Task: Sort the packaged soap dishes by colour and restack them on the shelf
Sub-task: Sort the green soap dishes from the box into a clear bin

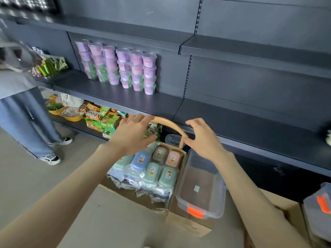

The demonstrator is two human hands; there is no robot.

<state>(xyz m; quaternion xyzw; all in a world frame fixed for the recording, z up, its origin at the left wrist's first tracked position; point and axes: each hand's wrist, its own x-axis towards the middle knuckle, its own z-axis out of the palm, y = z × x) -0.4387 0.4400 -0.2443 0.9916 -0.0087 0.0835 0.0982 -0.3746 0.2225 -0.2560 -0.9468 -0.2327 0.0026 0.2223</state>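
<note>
Pastel packaged soap dishes (154, 165) lie mixed in a basket (184, 158) at lower centre, below the dark shelf (250, 126). Our left hand (133, 133) and right hand (202, 138) hover at its handle (168, 122), fingers wide, holding nothing. Sorting looks unstarted; next we must grip one colour's packs.

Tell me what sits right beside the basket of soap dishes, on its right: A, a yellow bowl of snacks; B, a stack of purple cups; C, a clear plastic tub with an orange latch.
C: the clear tub with the orange latch sits directly to the right of the basket that holds the soap dishes.
</note>
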